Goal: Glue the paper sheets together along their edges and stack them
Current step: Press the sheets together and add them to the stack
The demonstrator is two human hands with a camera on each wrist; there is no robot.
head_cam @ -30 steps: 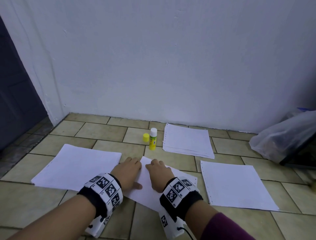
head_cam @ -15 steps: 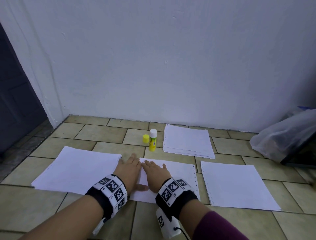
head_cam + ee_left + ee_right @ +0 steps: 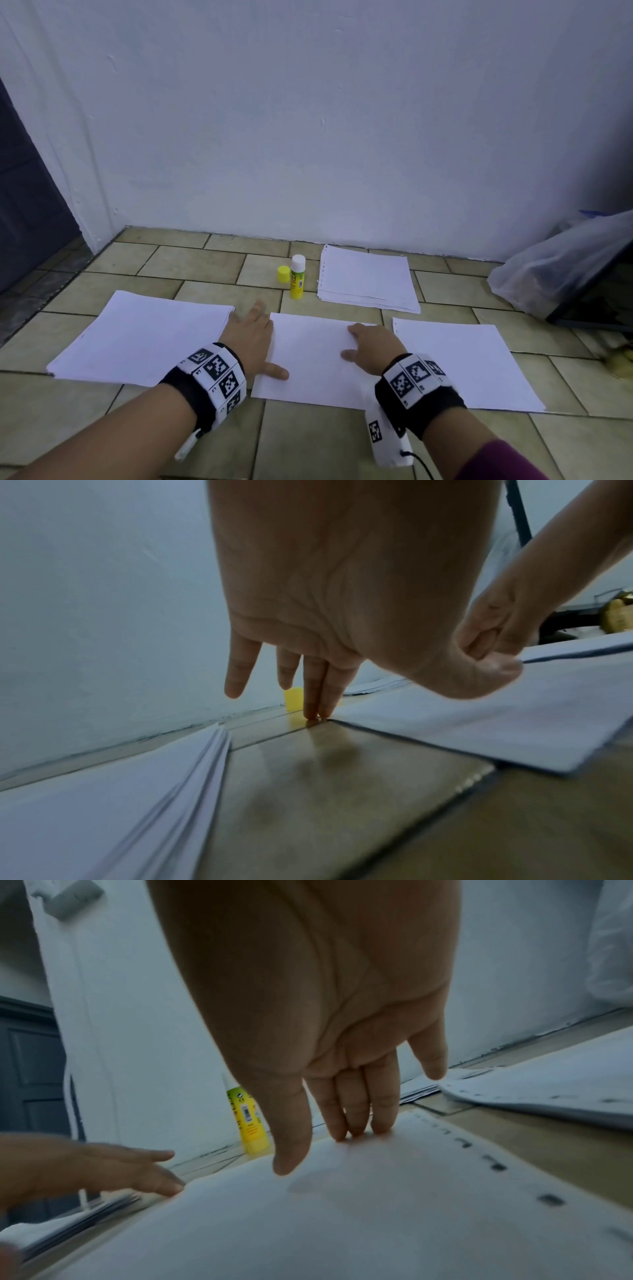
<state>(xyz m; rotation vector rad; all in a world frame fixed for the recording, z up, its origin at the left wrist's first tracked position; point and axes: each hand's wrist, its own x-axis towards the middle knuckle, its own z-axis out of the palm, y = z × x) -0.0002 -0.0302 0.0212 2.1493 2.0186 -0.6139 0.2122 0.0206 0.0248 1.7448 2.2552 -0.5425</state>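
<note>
A white paper sheet (image 3: 315, 356) lies flat on the tiled floor between my hands. My left hand (image 3: 251, 337) rests at its left edge with fingers straight; the thumb lies on the sheet and the fingertips (image 3: 316, 712) touch the floor at its far corner. On the sheet's right part my right hand (image 3: 371, 346) presses flat, fingers (image 3: 356, 1118) straight near the punched edge. A yellow glue stick (image 3: 297, 281) stands uncapped behind the sheet, its yellow cap (image 3: 283, 274) beside it. Neither hand holds anything.
A paper stack (image 3: 144, 335) lies to the left, a single sheet (image 3: 455, 363) to the right, and another stack (image 3: 366, 277) at the back by the wall. A plastic bag (image 3: 561, 263) and a dark frame sit at far right. A dark door stands at far left.
The middle sheet has turned from skewed to square with the tiles. My right hand has slid rightward across it, and the hands now lie apart at its two sides.
</note>
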